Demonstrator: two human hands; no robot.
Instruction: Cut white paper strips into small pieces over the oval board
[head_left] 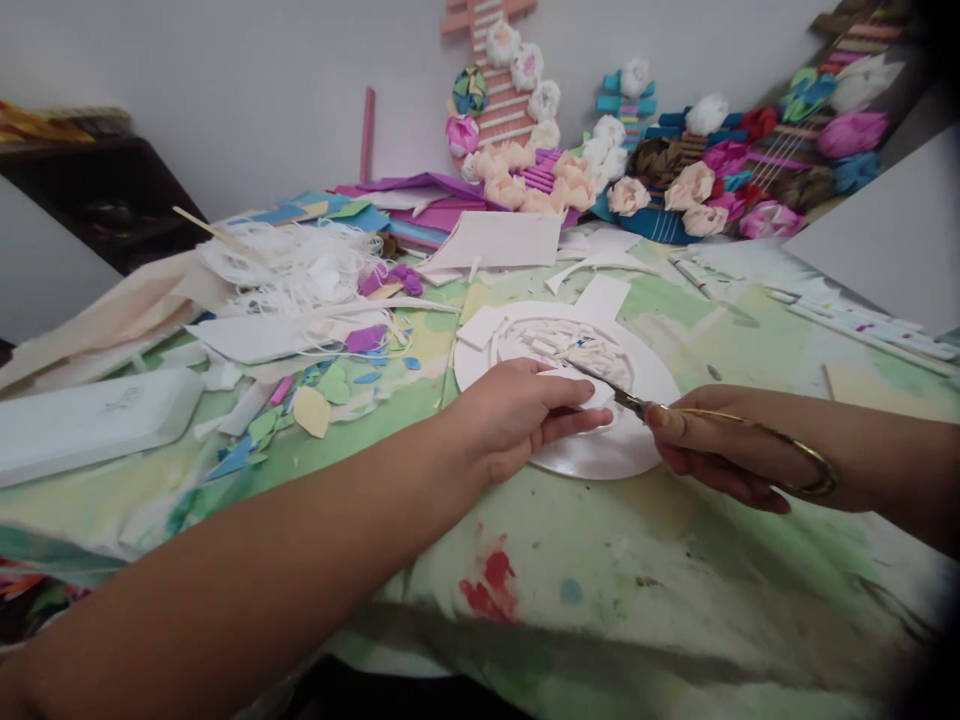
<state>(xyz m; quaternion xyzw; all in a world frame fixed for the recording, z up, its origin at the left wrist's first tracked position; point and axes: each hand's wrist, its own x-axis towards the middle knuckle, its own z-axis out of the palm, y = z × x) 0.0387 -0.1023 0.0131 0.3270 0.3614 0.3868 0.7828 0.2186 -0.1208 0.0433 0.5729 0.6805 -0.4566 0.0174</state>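
My left hand (517,415) pinches a small white foam piece (581,385) over a round white plate (577,455) on the table. My right hand (724,450) is closed around gold-handled scissors (697,412), and their blades reach into the white piece beside my left fingers. The plate holds several small white cut strips (566,340).
Coloured paper scraps (315,400) and a heap of white shreds (292,265) lie at the left. A white foam block (82,420) sits at the far left. Paper-flower crafts (660,180) lean against the back wall. Red paint stains (487,585) mark the green table cover.
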